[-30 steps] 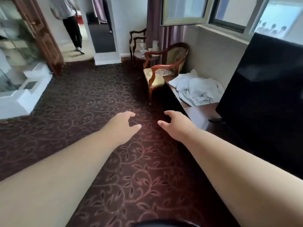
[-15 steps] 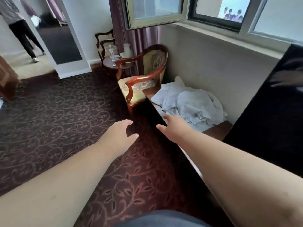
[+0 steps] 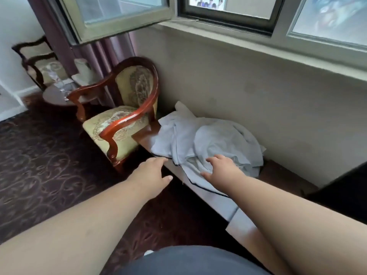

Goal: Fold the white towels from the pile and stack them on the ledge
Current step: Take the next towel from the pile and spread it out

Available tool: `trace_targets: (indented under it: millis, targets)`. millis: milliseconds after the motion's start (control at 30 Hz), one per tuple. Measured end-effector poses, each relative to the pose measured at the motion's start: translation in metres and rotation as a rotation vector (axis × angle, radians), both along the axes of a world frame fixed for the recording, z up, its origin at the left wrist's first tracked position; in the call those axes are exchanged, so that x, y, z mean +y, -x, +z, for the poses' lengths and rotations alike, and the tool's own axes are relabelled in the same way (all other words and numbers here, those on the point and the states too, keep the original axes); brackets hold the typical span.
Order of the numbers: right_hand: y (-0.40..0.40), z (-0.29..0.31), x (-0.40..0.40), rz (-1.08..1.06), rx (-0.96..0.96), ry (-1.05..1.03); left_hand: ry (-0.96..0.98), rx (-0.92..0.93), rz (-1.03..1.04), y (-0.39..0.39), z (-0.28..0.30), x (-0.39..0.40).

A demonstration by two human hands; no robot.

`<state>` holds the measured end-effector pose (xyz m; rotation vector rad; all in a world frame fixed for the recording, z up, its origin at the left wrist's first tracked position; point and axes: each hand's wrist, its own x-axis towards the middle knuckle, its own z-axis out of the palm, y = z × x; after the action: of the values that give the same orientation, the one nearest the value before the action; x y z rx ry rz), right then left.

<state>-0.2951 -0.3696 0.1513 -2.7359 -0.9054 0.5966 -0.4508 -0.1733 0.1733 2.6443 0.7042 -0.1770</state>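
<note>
Both arms outstretched, left grip [image 3: 154, 174] and right grip [image 3: 222, 169] apparently relaxed.

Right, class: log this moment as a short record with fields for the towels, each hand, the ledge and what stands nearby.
towels: white towel pile, crumpled, unfolded, on the ledge
left hand: open, reaching toward the pile's near edge, holding nothing
right hand: open, fingers spread on the pile
ledge: dark wood, below the window wall
nearby: armchair at the ledge's far end
folded stack: none visible

Hotel-style room, patterned carpet [image 3: 39, 165], upholstered wooden armchair [image 3: 123, 116], purple curtain [image 3: 111, 50], window [image 3: 228, 8]
</note>
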Motion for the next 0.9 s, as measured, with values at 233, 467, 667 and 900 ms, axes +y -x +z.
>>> trace_targets:
  millis: [233,467,667,900]
  targets:
    - [-0.045,-0.030,0.032,-0.307,0.088,0.053,-0.013,0.144,-0.267,-0.122,-0.026,0.081]
    - [-0.102,-0.083,0.041,-0.423,0.190,0.107,0.033,0.280,-0.395,-0.216,-0.065,0.084]
    - [-0.170,-0.123,0.059,-0.438,0.234,0.141,0.132,0.346,-0.259,-0.279,-0.104,0.099]
    - [-0.220,-0.174,0.092,-0.512,0.344,0.121,0.234,0.340,-0.196,-0.353,-0.174,0.116]
